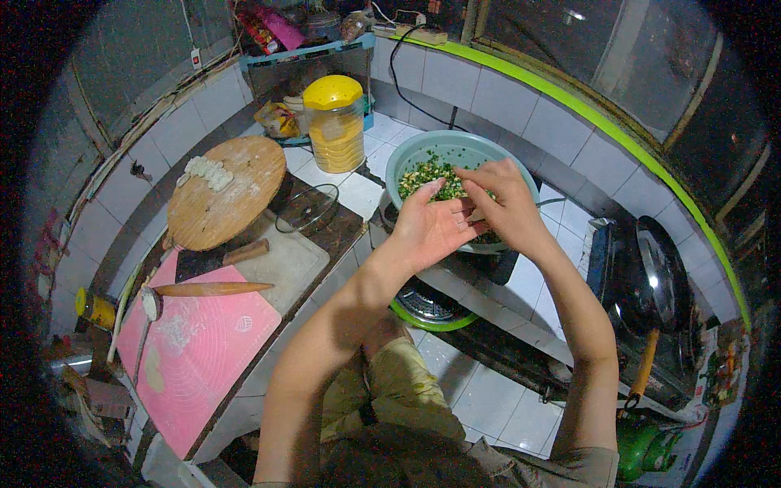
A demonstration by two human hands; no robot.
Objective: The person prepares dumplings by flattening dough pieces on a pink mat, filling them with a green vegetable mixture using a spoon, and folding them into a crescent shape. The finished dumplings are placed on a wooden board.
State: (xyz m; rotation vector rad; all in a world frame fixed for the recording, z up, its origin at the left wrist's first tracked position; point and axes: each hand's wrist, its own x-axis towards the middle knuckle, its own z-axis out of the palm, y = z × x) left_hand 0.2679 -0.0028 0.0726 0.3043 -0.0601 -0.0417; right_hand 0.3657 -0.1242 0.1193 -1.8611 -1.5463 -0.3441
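Both hands meet over a pale green basin [399, 152] holding a chopped green and yellow filling [421, 174]. My left hand [433, 232] is palm up, its thumb raised and its fingers reaching toward the right. Over those fingertips bends my right hand [509, 204], thumb and forefinger close together. Whether anything thin is held between the hands is hidden. To the left, a pink silicone mat [213, 360] carries flour, flat dough pieces [154, 371], a wooden rolling pin [213, 289] and a long-handled spoon [149, 305]. White dumplings [208, 174] sit in a row on a round wooden board [244, 195].
A cleaver [201, 263] lies partly on a white cutting board [299, 268], near a glass lid [305, 213]. A yellow-lidded container [334, 131] stands behind. At right are a black pan [659, 280] with a wooden handle and a green gas cylinder [640, 451].
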